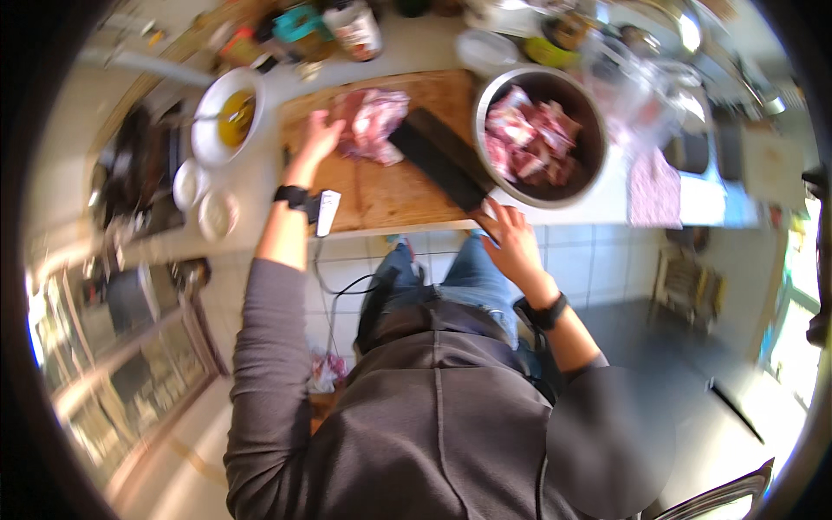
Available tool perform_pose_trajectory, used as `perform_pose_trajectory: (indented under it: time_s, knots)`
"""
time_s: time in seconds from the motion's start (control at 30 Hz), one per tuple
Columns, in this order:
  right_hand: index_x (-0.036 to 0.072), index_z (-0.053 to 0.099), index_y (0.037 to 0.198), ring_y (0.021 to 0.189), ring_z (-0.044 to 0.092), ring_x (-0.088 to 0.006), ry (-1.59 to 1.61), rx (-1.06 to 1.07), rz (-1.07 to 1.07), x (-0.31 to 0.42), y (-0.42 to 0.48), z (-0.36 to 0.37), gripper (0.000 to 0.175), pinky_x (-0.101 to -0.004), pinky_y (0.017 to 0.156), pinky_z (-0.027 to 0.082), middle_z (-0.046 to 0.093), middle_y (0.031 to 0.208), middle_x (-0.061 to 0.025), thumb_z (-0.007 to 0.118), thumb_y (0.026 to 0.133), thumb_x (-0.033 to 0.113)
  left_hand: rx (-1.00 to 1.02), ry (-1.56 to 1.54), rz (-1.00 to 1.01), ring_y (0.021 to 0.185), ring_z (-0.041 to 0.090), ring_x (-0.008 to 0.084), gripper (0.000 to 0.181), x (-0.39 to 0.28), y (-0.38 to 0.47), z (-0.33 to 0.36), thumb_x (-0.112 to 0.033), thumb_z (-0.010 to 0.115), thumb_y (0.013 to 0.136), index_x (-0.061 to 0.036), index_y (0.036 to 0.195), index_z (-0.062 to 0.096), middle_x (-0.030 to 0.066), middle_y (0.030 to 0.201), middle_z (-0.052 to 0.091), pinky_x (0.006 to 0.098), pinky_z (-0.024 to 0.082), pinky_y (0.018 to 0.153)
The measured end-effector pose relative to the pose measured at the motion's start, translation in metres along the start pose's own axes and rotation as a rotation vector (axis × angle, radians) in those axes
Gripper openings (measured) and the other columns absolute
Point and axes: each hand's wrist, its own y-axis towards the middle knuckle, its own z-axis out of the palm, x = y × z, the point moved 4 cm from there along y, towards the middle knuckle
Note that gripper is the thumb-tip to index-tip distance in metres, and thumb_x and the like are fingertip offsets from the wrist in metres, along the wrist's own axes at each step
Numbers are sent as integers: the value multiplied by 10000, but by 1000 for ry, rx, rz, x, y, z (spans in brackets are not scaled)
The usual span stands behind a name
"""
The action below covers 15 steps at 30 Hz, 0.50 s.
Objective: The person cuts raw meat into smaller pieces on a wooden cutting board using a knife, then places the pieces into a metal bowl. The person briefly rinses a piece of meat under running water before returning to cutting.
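Note:
A large piece of raw meat (374,123) lies on a wooden cutting board (383,195). My left hand (320,138) is at the meat's left edge, fingers spread and not closed around it; whether they touch is blurred. My right hand (519,244) is around the wooden handle of a dark-bladed cleaver (445,162), at the board's front right. The blade slants up and left across the board, its far end beside the meat. A metal bowl (595,153) to the right holds several cut chunks of raw meat (533,140).
At left stand a white bowl (203,133) of yellow liquid with a utensil and two small white dishes (220,216). Jars (354,29) line the back. Clear plastic bags (640,91) and a pinkish cloth (654,192) lie right. A cable (338,292) hangs below the counter edge.

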Motion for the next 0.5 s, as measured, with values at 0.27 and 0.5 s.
perform_pose_trajectory:
  time_s: [0.27,0.5]
  knots:
    - [161,183,1520,944,567,-359,-196,31,452,0,-1,49,962,-453,796,432,547,1032,-188,660,687,100,288,-248,-115,746,626,161,425,4,40,13,-360,740,785,55,856,685,92,811,692,315,483,681]
    - [150,338,1437,988,570,-337,-190,-51,410,28,11,19,826,-462,850,448,576,1020,-157,703,696,157,319,-181,-44,888,627,127,331,-12,34,6,-204,696,812,-13,1082,678,52,955,706,292,473,799]
